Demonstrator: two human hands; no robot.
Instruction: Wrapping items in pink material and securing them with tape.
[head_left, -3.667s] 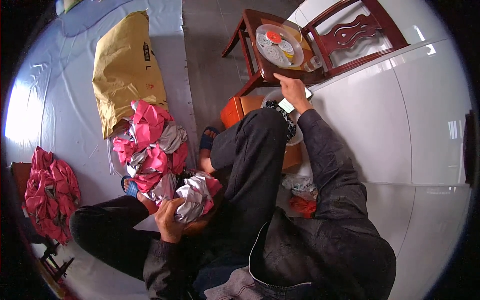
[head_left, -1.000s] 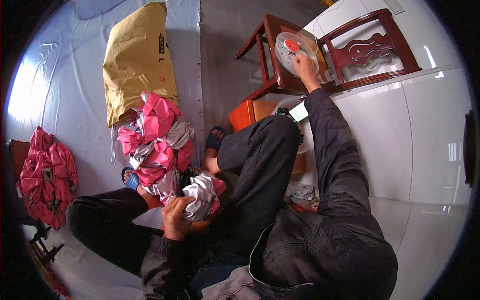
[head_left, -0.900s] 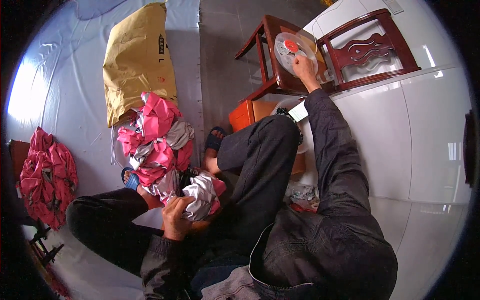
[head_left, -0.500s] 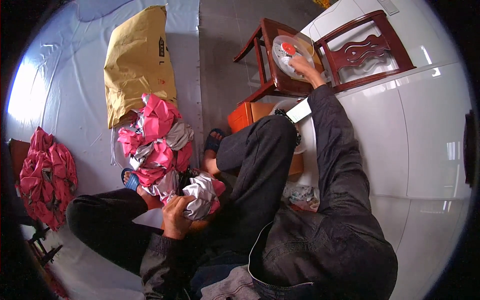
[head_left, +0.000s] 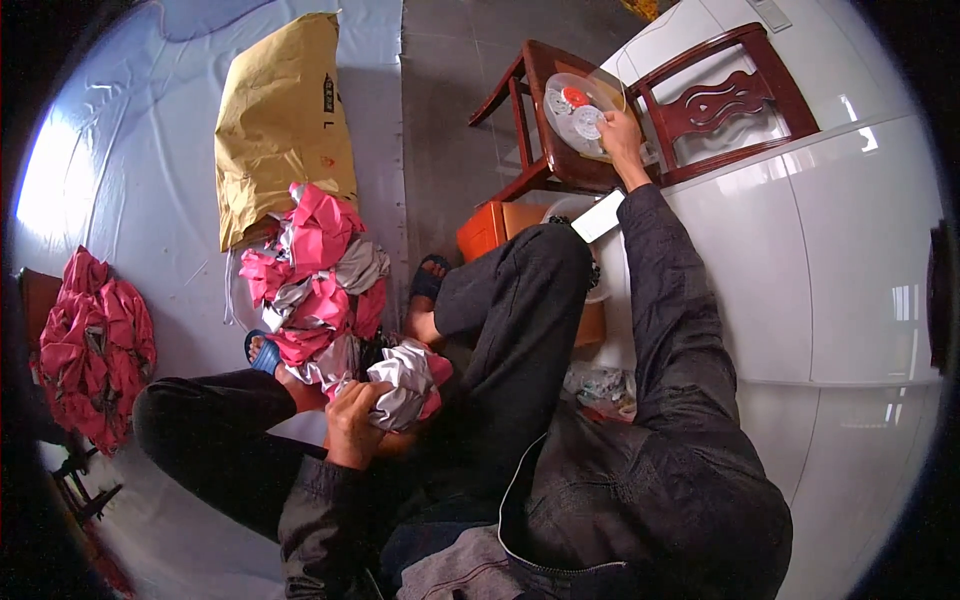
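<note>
The left hand [head_left: 352,425] curls its fingers tightly into bunched silver-and-pink fabric [head_left: 405,385], apparently to keep it gathered between the legs. A wooden chair [head_left: 568,165] raises a clear round tray [head_left: 554,115] within reach; there, a white disc [head_left: 588,124] appears edge-pinched by the right hand's [head_left: 612,128] nearly closed fingers.

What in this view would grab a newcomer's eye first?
Probably the bright pink and silver material heaped at the near end of the big yellow-brown bag, left of centre. Below it, the left hand grips a bunched silver-and-pink piece. At upper right, the right hand is at the clear round tray with its red disc, on the dark red chair.
</note>
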